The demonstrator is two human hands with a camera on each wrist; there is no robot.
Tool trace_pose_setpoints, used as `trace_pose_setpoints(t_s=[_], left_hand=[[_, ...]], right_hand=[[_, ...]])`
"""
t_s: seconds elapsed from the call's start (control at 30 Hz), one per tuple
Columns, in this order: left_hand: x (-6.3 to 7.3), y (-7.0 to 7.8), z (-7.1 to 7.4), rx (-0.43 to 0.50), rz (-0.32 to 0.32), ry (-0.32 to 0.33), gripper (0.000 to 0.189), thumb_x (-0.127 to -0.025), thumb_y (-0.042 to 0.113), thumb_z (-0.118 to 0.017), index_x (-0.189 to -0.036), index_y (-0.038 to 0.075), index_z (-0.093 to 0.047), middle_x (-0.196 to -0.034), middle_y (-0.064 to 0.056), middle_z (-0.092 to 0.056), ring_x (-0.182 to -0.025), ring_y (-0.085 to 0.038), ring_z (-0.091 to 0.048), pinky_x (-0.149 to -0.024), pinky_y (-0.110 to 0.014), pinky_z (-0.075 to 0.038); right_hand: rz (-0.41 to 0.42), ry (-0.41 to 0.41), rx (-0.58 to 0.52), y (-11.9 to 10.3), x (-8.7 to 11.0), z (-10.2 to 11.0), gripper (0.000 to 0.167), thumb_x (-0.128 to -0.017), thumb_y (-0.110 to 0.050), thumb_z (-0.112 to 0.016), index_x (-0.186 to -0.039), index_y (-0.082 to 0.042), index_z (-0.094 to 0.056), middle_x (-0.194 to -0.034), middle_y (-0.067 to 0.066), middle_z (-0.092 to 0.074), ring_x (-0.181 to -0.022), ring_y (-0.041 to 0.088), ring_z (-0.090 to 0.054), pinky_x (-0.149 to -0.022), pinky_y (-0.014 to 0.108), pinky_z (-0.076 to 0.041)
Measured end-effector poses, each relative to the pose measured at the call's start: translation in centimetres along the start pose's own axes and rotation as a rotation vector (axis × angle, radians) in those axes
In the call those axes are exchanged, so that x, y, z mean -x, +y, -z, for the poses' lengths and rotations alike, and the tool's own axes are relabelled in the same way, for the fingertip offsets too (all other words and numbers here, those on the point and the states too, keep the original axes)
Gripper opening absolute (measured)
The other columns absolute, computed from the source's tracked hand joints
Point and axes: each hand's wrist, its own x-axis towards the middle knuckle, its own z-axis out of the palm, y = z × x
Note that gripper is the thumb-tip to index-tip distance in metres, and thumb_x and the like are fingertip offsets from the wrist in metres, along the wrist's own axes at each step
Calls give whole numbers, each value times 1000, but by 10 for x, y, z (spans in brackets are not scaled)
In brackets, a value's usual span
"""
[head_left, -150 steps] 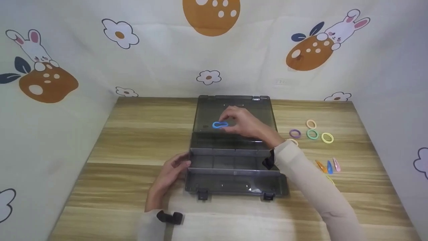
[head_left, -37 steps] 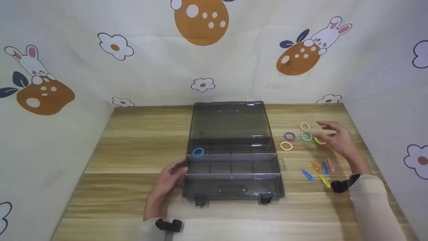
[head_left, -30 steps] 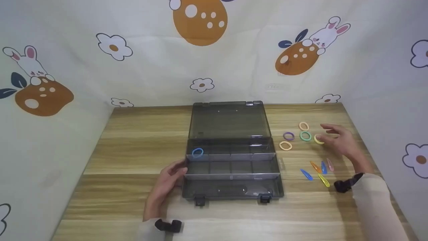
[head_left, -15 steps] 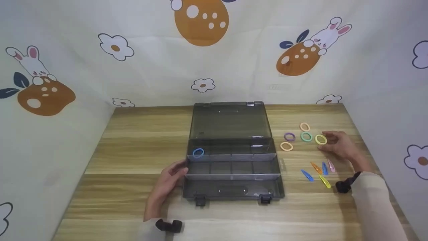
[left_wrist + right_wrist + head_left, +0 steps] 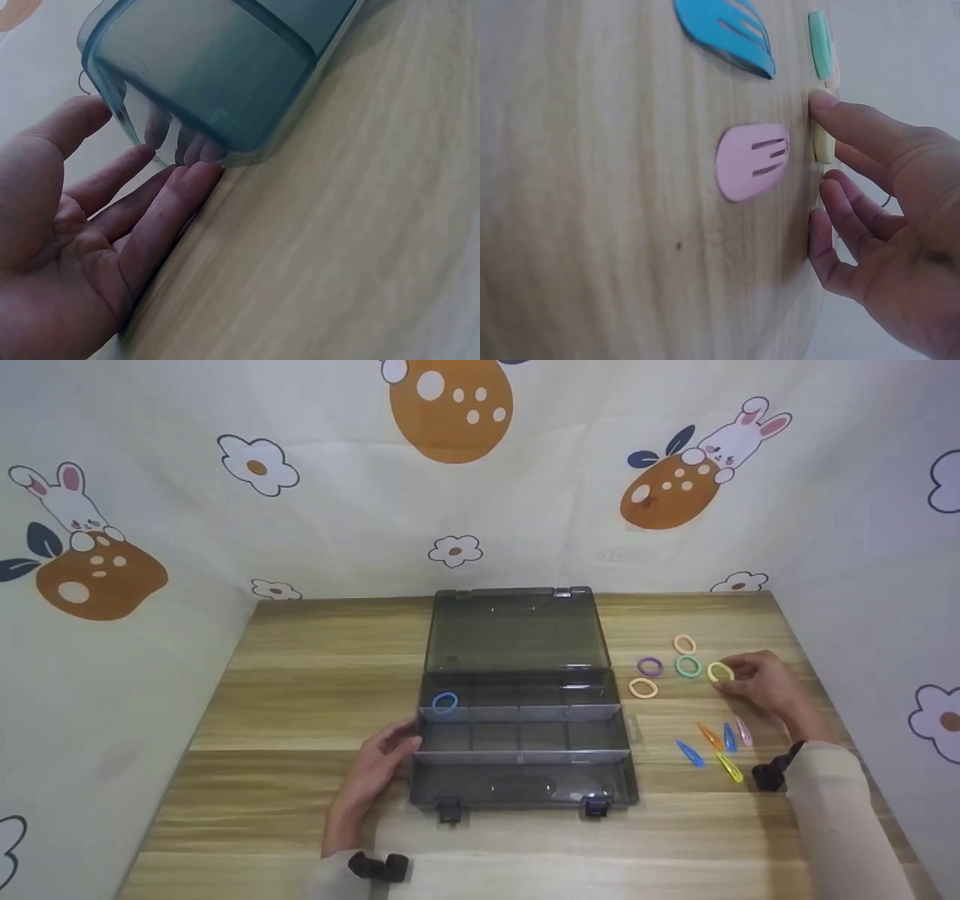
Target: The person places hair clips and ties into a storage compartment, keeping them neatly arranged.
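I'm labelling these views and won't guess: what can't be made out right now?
Pale yellow hair tie, right wrist view: partly covered by the right hand.
Blue hair clip, right wrist view: cut off by the top edge.
Organizer box, left wrist view: cut off by the top edge, so its far end isn't visible.
Blue hair tie, head view: too small to tell whether it lies flat or leans.
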Motion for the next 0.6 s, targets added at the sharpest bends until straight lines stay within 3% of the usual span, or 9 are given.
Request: trace_pose_setpoints(t_s=[0.2, 0.47, 0.6], left_hand=[[0, 1, 0, -2, 4, 3, 47, -96, 19, -67, -138, 0, -56, -142, -18, -59, -130, -30, -57, -112, -34, -44], [1, 2, -2, -24, -24, 10, 48, -96, 19, -67, -138, -3, -56, -142, -20, -59, -133, -31, -55, -112, -36, -45], [0, 1, -1, -9, -16, 10, 47, -96, 19, -67, -138, -2, -57, -142, -19, -59, -136, -31, -52, -117, -42, -40]], right_hand=[[-16, 15, 40, -1, -1, 0, 51, -86, -28, -79, -117, 9, -66, -114, 30, -59, -103, 39, -58, -79, 32, -45], [8, 41, 63, -2, -2, -1, 47, -83, -25, -80, -110, 11, -68, -111, 33, -62, -104, 41, -56, -85, 45, -47], [-27, 25, 54, -3, -2, 0, 49, -84, -29, -80, -110, 10, -67, -111, 32, -64, -102, 40, -59, -82, 40, -47]])
